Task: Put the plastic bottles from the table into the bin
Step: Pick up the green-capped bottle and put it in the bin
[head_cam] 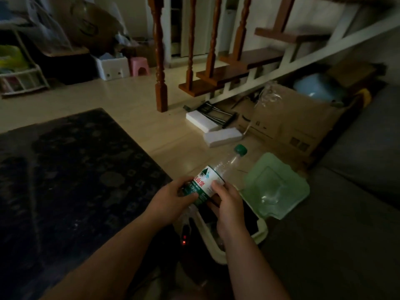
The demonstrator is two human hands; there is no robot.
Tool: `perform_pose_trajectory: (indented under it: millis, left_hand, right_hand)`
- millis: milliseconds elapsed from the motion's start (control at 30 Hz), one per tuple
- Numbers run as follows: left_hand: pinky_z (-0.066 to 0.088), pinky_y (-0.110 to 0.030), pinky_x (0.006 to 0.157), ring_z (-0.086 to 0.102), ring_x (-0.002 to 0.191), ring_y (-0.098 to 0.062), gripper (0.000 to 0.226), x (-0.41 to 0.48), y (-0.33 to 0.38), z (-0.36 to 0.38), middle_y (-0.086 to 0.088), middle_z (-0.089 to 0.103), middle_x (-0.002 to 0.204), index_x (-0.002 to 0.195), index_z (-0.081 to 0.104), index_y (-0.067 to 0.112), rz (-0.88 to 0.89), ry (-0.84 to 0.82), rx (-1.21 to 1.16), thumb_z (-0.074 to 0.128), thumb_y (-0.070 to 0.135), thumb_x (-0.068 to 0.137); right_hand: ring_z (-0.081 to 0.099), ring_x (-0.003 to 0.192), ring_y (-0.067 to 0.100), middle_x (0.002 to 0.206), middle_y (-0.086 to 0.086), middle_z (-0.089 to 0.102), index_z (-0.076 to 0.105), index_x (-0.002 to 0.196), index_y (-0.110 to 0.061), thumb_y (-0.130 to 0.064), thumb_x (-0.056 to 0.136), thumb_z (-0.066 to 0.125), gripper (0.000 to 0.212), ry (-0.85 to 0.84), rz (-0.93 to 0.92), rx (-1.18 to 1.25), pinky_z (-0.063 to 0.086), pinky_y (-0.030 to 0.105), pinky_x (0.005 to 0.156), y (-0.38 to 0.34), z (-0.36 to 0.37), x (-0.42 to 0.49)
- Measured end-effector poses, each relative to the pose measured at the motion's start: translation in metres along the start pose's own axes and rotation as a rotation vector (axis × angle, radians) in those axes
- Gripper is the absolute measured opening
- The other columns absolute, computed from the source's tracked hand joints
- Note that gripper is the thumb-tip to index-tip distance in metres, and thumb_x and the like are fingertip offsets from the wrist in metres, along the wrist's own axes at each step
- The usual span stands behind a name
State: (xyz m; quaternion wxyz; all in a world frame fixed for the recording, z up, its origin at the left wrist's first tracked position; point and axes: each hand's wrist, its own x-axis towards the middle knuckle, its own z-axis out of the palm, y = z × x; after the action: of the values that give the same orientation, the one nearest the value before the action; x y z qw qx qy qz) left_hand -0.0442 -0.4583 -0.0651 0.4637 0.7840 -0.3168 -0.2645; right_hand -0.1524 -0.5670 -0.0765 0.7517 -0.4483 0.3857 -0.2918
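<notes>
A clear plastic bottle (218,169) with a green cap and a green-and-white label is tilted, cap pointing up and away to the right. My left hand (171,200) grips its lower left side and my right hand (227,204) grips the label from the right. The bottle hangs just above the open pale bin (259,232), whose green lid (275,187) is flipped back to the right. The bin's inside is dark, and what it holds is hidden. The dark patterned table (71,182) fills the left side; I see no bottles on it.
A grey sofa (350,213) runs along the right. Cardboard boxes (292,124) and white foam blocks (220,136) lie on the floor under a wooden staircase (227,70). A pink stool (139,66) and clutter stand at the back left.
</notes>
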Motion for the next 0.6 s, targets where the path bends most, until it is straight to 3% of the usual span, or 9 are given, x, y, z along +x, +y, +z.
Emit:
perform_pose_trajectory:
  millis: [100, 200, 267, 300, 367, 433, 533, 600]
  left_hand:
    - [0.045, -0.025, 0.097, 0.061, 0.107, -0.008, 0.049, 0.017, -0.004, 0.029, 0.011, 0.065, 0.117, 0.126, 0.056, 0.034, 0.014, -0.099, 0.109, 0.072, 0.025, 0.081]
    - [0.036, -0.002, 0.072, 0.054, 0.095, -0.005, 0.052, 0.033, -0.003, 0.056, 0.013, 0.058, 0.114, 0.131, 0.052, 0.027, 0.028, -0.158, 0.159, 0.070, 0.017, 0.082]
    - [0.035, 0.000, 0.065, 0.053, 0.089, -0.004, 0.052, 0.044, -0.004, 0.071, 0.013, 0.056, 0.113, 0.131, 0.051, 0.026, 0.032, -0.191, 0.176, 0.069, 0.014, 0.083]
    - [0.038, 0.000, 0.070, 0.055, 0.088, -0.005, 0.052, 0.049, -0.005, 0.078, 0.012, 0.058, 0.114, 0.131, 0.052, 0.026, 0.024, -0.208, 0.162, 0.067, 0.012, 0.083]
    - [0.050, -0.019, 0.088, 0.062, 0.096, -0.007, 0.051, 0.057, -0.007, 0.091, 0.008, 0.062, 0.121, 0.131, 0.052, 0.025, -0.017, -0.248, 0.118, 0.065, 0.010, 0.083]
    - [0.050, -0.034, 0.097, 0.064, 0.104, -0.008, 0.051, 0.061, -0.013, 0.100, 0.008, 0.065, 0.123, 0.128, 0.054, 0.030, -0.043, -0.280, 0.079, 0.062, 0.017, 0.080]
    - [0.049, -0.040, 0.099, 0.064, 0.108, -0.006, 0.061, 0.073, -0.041, 0.113, 0.013, 0.066, 0.120, 0.124, 0.052, 0.044, -0.041, -0.320, 0.067, 0.058, 0.038, 0.064]
    - [0.047, -0.039, 0.101, 0.061, 0.113, -0.007, 0.066, 0.076, -0.051, 0.116, 0.012, 0.064, 0.125, 0.128, 0.045, 0.048, -0.040, -0.332, 0.101, 0.056, 0.042, 0.063]
  right_hand:
    - [0.072, 0.095, 0.018, 0.105, 0.003, 0.075, 0.067, 0.113, -0.018, -0.009, 0.089, 0.063, 0.026, -0.005, -0.023, -0.061, 0.057, 0.031, 0.074, 0.001, -0.032, 0.014]
    - [0.072, 0.098, 0.019, 0.108, 0.002, 0.074, 0.067, 0.111, -0.022, -0.004, 0.085, 0.068, 0.032, 0.033, -0.037, -0.093, 0.058, 0.034, 0.079, 0.005, -0.058, 0.030]
    - [0.070, 0.101, 0.020, 0.114, 0.003, 0.072, 0.066, 0.112, -0.025, -0.006, 0.081, 0.073, 0.038, 0.076, -0.036, -0.128, 0.057, 0.038, 0.084, 0.010, -0.071, 0.042]
    - [0.070, 0.102, 0.020, 0.115, 0.002, 0.072, 0.065, 0.114, -0.026, -0.007, 0.079, 0.075, 0.041, 0.100, -0.032, -0.149, 0.057, 0.039, 0.085, 0.011, -0.077, 0.047]
    - [0.069, 0.101, 0.020, 0.114, 0.000, 0.071, 0.063, 0.117, -0.026, -0.009, 0.076, 0.078, 0.047, 0.142, -0.026, -0.189, 0.058, 0.035, 0.077, 0.011, -0.087, 0.054]
    - [0.069, 0.100, 0.019, 0.111, -0.004, 0.070, 0.062, 0.118, -0.025, -0.009, 0.076, 0.078, 0.048, 0.158, -0.026, -0.235, 0.057, 0.031, 0.072, 0.012, -0.094, 0.058]
    - [0.069, 0.100, 0.017, 0.112, -0.003, 0.070, 0.063, 0.115, -0.024, -0.009, 0.076, 0.078, 0.045, 0.144, -0.027, -0.300, 0.056, 0.032, 0.080, 0.016, -0.100, 0.062]
    - [0.066, 0.102, 0.015, 0.117, -0.002, 0.068, 0.061, 0.119, -0.022, -0.011, 0.077, 0.077, 0.046, 0.145, -0.019, -0.365, 0.053, 0.024, 0.076, 0.019, -0.102, 0.064]
